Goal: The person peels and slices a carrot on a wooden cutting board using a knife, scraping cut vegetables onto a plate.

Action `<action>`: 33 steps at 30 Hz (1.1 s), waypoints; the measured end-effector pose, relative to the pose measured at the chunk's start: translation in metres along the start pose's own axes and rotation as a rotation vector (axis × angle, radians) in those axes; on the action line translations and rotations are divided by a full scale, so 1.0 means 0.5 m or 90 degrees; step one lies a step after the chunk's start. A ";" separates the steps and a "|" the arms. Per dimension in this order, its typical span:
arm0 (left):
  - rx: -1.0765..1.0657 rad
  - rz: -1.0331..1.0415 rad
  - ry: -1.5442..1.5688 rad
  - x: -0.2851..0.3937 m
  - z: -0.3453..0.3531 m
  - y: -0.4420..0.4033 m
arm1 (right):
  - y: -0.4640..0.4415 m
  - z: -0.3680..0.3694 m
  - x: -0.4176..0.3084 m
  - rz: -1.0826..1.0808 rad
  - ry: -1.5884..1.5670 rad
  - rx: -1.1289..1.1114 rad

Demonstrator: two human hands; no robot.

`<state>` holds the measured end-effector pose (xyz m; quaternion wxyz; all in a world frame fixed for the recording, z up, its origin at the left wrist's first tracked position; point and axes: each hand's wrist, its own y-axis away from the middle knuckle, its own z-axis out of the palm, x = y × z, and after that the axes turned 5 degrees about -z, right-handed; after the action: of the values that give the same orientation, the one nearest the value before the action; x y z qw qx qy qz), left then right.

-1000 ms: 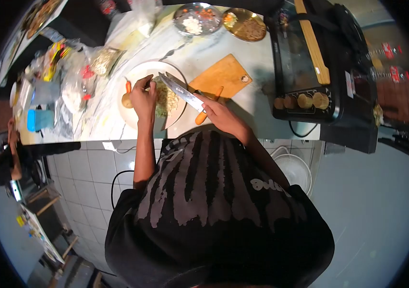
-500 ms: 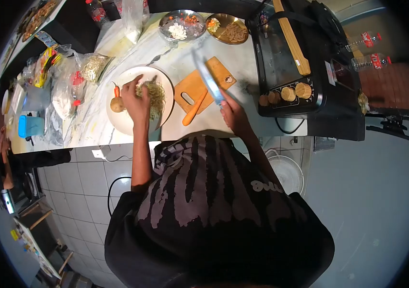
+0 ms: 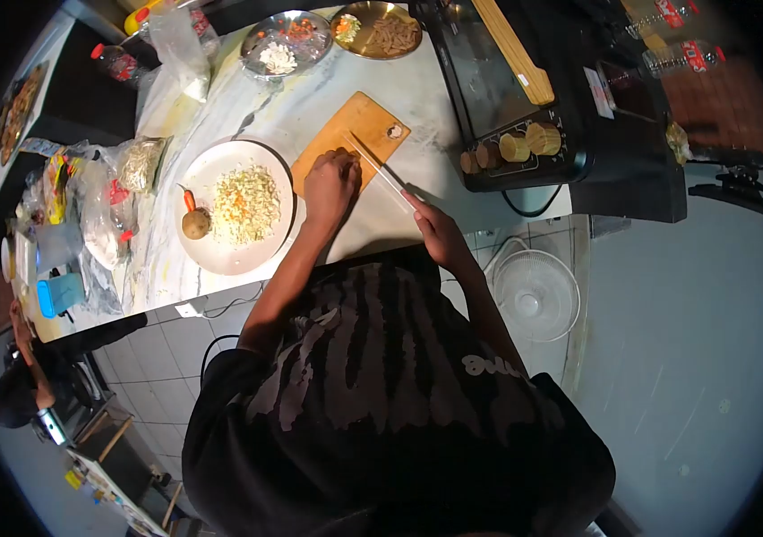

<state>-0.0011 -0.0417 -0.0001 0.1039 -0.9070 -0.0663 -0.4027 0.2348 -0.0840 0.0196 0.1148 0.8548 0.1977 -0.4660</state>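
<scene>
My left hand [image 3: 332, 183] is curled down on the wooden cutting board [image 3: 359, 112], its fingers closed over the spot where a carrot lay; the carrot is hidden under it. In my right hand [image 3: 437, 231] is a knife [image 3: 383, 172] gripped by the handle, its blade slanting across the board's right side close to my left fingertips. To the left stands a white plate [image 3: 211, 157] with a heap of finely chopped pale and orange vegetable [image 3: 245, 208], a round brown potato [image 3: 195, 224] and a red chili [image 3: 188, 199].
Behind are two metal plates, one with chopped vegetables [image 3: 278, 58], the other with brown strips [image 3: 395, 38]. A black oven [image 3: 570, 148] with wooden knobs stands right. Plastic bags [image 3: 99, 210] and a blue container [image 3: 61, 294] sit left. Another person [image 3: 23, 385] is at far left.
My left hand has moved right from above the plate onto the board, covering the carrot. The knife has come lower, over the board. The view has shifted and turned a little.
</scene>
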 end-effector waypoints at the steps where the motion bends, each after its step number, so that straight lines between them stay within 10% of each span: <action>1: -0.008 -0.013 0.017 0.006 -0.003 -0.002 | 0.005 -0.001 0.002 0.006 -0.026 -0.001; 15: 0.042 0.011 -0.165 0.033 -0.003 -0.014 | -0.026 -0.054 0.028 0.055 -0.163 -0.038; 33: 0.105 -0.274 0.015 0.033 0.043 -0.006 | -0.030 -0.001 0.079 -0.118 0.004 -0.070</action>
<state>0.0247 -0.0331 -0.0015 0.0903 -0.8557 -0.2896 -0.4193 0.2476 -0.0611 -0.0134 0.1175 0.8268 0.3016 -0.4601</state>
